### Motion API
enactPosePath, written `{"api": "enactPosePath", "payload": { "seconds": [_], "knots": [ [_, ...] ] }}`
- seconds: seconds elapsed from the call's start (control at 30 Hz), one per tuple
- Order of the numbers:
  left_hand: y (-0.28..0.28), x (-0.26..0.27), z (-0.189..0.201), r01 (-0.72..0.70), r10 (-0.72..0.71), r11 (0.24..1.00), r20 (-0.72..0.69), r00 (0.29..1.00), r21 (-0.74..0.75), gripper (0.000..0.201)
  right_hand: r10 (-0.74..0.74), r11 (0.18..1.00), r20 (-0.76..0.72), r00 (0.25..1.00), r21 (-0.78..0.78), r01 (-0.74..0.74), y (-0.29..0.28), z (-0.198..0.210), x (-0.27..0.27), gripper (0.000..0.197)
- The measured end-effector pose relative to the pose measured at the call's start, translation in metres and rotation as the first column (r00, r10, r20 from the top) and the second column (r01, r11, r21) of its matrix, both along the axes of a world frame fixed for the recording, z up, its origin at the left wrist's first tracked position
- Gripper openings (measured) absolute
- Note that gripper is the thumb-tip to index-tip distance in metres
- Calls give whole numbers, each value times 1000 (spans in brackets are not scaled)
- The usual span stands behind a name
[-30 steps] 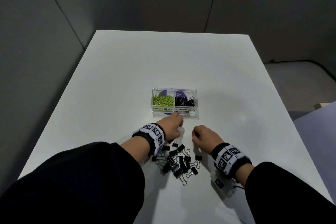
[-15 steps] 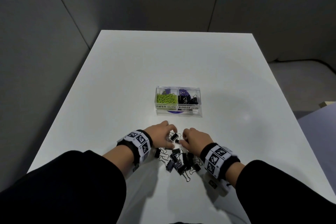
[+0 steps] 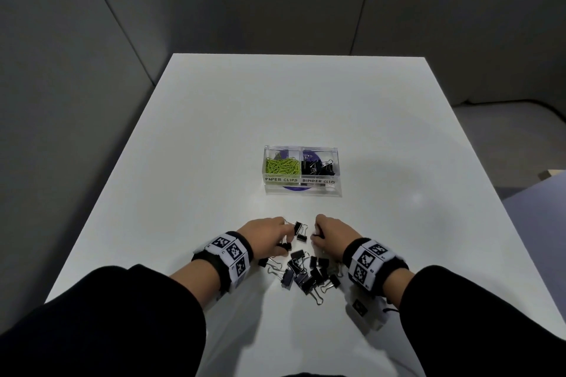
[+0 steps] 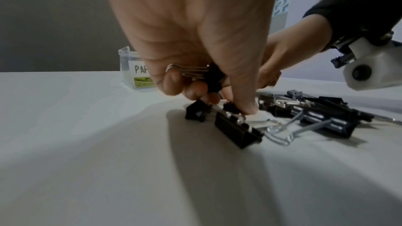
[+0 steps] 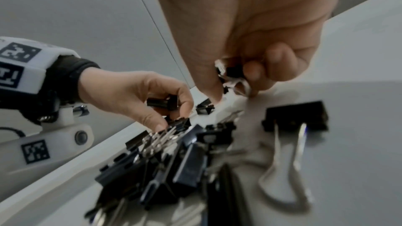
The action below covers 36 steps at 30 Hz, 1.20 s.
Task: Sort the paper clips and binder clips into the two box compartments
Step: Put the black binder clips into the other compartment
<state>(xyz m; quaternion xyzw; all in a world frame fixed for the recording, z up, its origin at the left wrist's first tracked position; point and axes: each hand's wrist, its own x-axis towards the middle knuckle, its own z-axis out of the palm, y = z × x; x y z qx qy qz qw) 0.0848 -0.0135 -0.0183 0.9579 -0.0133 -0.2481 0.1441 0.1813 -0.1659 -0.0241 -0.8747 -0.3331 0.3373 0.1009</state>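
binder clip (image 4: pixel 212 79) in left hand (image 4: pixel 195 40), handles pointing left

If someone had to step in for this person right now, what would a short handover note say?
Left hand: grips a binder clip, thumb touching another on the table.
Right hand: holds a binder clip against the palm.
Clear box: sits farther up the table; green paper clips in its left compartment, some black binder clips in its right.
Done: no paper clips visible outside the box.
Left: a pile of binder clips lies between the wrists; move these, and the held ones, into the right compartment.
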Motion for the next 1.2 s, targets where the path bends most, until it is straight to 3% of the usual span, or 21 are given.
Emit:
{"api": "enactPosePath", "payload": {
  "seconds": [0.1, 0.2, 0.33, 0.47, 0.57, 0.63, 0.87, 1.0, 1.2],
  "knots": [
    [0, -1, -2, 43, -47, 998, 89, 995, 54, 31, -33, 997, -25, 999, 67, 34, -1, 7, 4, 10],
    [4, -1, 1, 14, -23, 999, 191, 981, 52, 28, -23, 994, -8, 1000, 103, 24, 1, 13, 10, 23],
    [15, 1, 5, -20, 5, 998, 273, 962, 52, 23, -4, 992, 10, 1000, 123, 3, 16, 17, 17, 23],
    [18, 1, 5, -111, 97, 992, 197, 976, 58, 35, -36, 996, 45, 998, 86, 32, 31, 13, 13, 28],
    [18, 0, 3, -241, 233, 969, 121, 965, 57, 46, 34, 999, 91, 995, 8, -35, 38, 8, 4, 44],
    [19, 0, 2, -248, 246, 964, 33, 969, 96, 52, 60, 998, 117, 991, -34, -56, 41, 4, -1, 47],
    [22, -4, -1, -268, 266, 962, -48, 963, -51, 26, 14, 1000, 95, 995, -28, -12, 37, 0, -3, 35],
    [24, -12, 1, -330, 320, 927, -85, 944, -178, 37, 41, 999, 111, 993, -8, -41, 30, 4, -6, 27],
    [29, -16, 6, -178, 170, 982, -111, 979, -68, 33, 18, 1000, 105, 994, -2, -18, 17, 15, 9, 8]
  ]
}}
